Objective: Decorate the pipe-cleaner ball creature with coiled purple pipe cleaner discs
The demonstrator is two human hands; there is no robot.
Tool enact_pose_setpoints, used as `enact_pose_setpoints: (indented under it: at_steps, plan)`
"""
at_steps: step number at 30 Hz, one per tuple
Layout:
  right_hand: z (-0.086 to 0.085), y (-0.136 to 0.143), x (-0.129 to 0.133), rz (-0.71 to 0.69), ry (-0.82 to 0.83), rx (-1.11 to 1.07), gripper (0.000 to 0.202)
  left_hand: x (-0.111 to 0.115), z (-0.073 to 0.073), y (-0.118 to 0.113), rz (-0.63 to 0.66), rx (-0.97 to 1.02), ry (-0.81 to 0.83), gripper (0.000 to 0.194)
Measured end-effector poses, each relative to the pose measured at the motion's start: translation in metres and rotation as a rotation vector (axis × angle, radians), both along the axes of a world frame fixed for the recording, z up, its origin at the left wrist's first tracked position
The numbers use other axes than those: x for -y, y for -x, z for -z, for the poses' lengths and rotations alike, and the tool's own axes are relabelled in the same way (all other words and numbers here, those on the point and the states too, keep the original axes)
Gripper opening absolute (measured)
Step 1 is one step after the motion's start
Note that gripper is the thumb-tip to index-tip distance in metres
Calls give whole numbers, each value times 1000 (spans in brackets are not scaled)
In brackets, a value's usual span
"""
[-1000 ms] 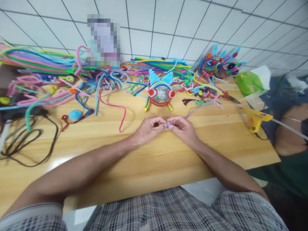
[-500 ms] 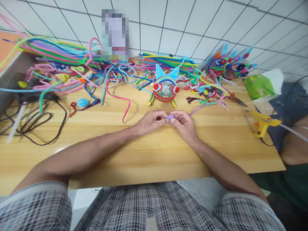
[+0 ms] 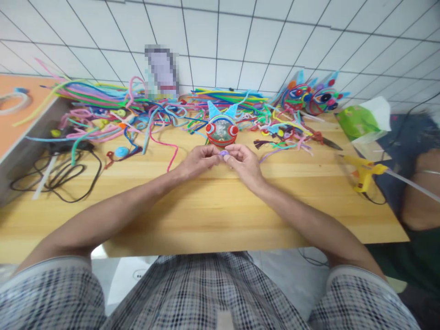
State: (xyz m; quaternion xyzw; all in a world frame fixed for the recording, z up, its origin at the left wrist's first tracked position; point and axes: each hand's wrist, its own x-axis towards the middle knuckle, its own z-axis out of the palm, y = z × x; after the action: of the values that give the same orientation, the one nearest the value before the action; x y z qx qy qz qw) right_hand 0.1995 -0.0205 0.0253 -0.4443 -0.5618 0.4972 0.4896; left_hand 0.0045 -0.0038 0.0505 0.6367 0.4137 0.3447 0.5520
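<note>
A small purple coil, apparently of pipe cleaner, is pinched between both hands above the middle of the table. My left hand is closed, with thumb and forefinger at the coil's left edge. From the other side my right hand grips it between thumb and fingers. Just behind the hands stands a round clear figure with blue pointed ears, red-and-white eyes and red bands; its feet are hidden. A purple strand lies beside my right hand, and I cannot tell whether it joins the coil.
Coloured pipe cleaners heap along the wall. Two similar figures stand at the back right, near scissors and a green packet. A yellow glue gun sits at right beside another person's arm. Black cable loops at left.
The camera view has shifted. Both hands, still pinching the purple coil, appear nearer the figure and now cover its feet.
</note>
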Motion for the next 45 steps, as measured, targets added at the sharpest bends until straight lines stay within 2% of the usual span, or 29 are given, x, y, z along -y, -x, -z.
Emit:
enact_pose_setpoints:
  at_steps: [4,9,13,21,30,38,45]
  plan:
    - [-1,6,-6,-23,-5,-48,29,1,3,1,-101,35,17,34]
    - [7,15,-10,-51,51,-41,30,4,15,7,-196,76,83,38]
    - [13,15,-6,-57,48,-22,33,6,24,11,-175,99,60,43]
    - [12,11,2,-48,45,7,31,6,35,11,-117,103,-57,47]
    - [9,11,1,-58,34,-25,31,8,32,9,-133,145,-62,39]
    - [14,13,2,-24,22,-23,36,8,32,9,-124,162,-90,36]
    - [13,12,2,16,34,-55,33,11,31,7,-151,250,-44,14]
